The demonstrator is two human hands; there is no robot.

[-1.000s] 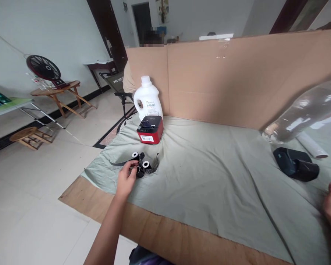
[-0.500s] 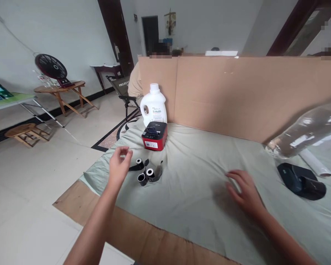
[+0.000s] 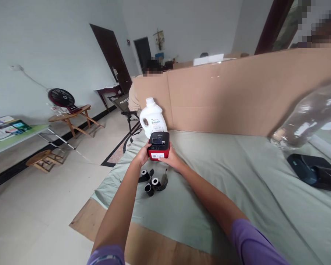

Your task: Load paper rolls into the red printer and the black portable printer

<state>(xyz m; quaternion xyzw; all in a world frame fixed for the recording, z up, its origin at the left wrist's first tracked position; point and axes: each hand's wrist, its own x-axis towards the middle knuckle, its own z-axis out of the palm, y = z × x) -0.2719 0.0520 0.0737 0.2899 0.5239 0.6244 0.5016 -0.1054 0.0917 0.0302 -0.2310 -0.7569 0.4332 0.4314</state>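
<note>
A red box-shaped device with a black top [image 3: 159, 144] sits on the green cloth [image 3: 209, 176], held between both hands. My left hand [image 3: 143, 154] grips its left side, fingers partly behind it. On its right side and lower front corner lies my right hand [image 3: 173, 158], closed against it. Directly behind the device stands a white jug [image 3: 153, 119]. Nearer to me are several small black rolls [image 3: 156, 182] with loose strips of dark film.
A cardboard panel [image 3: 223, 99] stands along the back, with a person [image 3: 133, 97] seated behind its left end. At right lie a clear plastic bag [image 3: 306, 114], a black device [image 3: 311, 171] and a white roll [image 3: 324, 147]. A wooden edge [image 3: 146, 239] runs in front.
Both hands have moved to the red device and closed on its sides; the right hand came leftward across the cloth. The view has shifted, and purple sleeves now show.
</note>
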